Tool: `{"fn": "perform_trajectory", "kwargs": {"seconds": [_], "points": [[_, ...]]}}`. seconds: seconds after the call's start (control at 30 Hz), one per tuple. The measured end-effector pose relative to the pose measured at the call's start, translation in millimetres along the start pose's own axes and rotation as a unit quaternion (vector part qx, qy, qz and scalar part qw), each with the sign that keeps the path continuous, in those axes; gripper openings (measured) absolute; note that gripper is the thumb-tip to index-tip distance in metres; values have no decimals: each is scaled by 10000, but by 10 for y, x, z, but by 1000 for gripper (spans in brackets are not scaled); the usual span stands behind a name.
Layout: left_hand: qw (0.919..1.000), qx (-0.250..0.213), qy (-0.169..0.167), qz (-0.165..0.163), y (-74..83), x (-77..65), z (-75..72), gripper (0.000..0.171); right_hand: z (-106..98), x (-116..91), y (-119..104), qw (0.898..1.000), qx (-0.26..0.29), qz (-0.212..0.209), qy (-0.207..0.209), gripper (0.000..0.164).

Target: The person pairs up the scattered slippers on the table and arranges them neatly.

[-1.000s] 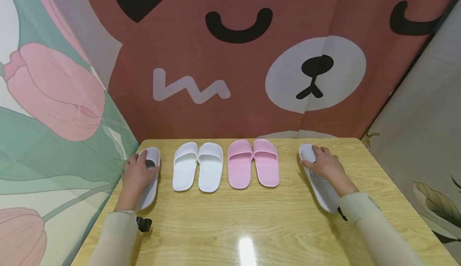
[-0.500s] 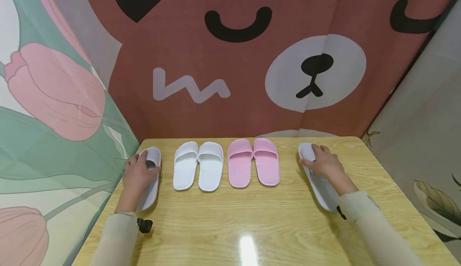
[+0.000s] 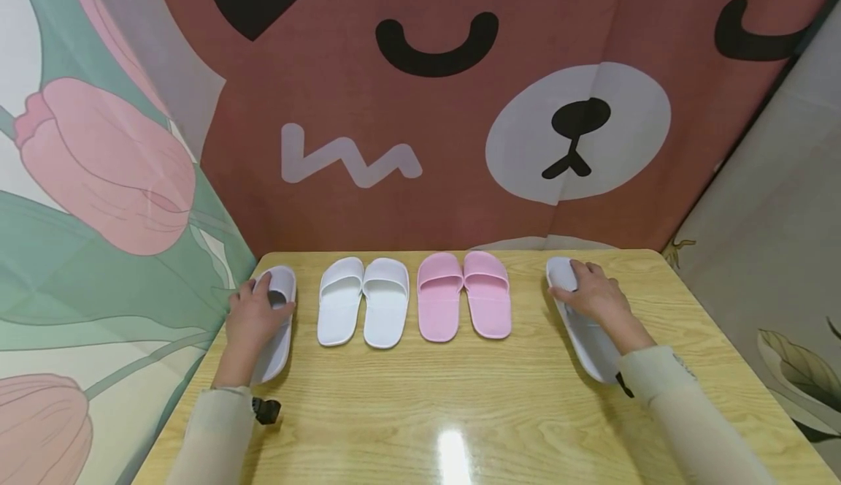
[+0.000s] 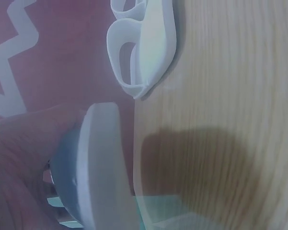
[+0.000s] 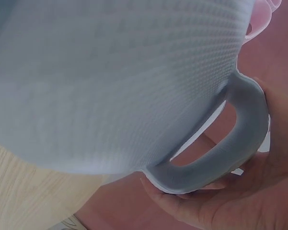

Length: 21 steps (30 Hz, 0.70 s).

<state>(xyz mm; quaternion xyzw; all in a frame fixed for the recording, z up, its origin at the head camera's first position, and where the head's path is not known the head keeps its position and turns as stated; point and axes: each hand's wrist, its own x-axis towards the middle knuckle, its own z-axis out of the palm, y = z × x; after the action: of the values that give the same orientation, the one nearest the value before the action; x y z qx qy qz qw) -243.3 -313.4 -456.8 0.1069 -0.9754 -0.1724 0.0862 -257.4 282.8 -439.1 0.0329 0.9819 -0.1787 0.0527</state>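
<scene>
At the table's left end, my left hand (image 3: 252, 318) grips a pale lilac-white slipper (image 3: 281, 353) across its strap. Its sole edge stands close up in the left wrist view, with a shadow on the wood beside it. My right hand (image 3: 596, 296) holds a matching pale slipper (image 3: 594, 353) by the strap at the right side. The right wrist view shows the textured footbed and the strap (image 5: 215, 160), with fingers and thumb around it. Between the hands lie a pair of white slippers (image 3: 385, 323) and a pair of pink slippers (image 3: 439, 317), toes toward the back.
The wooden table (image 3: 368, 419) meets a curtain (image 3: 453, 156) with a bear print at its back. Floral fabric (image 3: 112, 339) hangs along the left side, grey leafy fabric (image 3: 775, 237) on the right. A small black device (image 3: 266, 410) sits at the left wrist.
</scene>
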Motion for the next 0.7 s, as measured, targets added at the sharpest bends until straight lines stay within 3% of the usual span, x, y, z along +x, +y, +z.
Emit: {"fn": "perform_trajectory", "kwargs": {"seconds": [0.37, 0.7], "points": [[9995, 71, 149, 253, 96, -29, -42, 85, 10, 29, -20, 9999, -9, 74, 92, 95], [9994, 92, 217, 238, 180, -56, -70, 85, -16, 28, -53, 9999, 24, 125, 102, 97]]}}
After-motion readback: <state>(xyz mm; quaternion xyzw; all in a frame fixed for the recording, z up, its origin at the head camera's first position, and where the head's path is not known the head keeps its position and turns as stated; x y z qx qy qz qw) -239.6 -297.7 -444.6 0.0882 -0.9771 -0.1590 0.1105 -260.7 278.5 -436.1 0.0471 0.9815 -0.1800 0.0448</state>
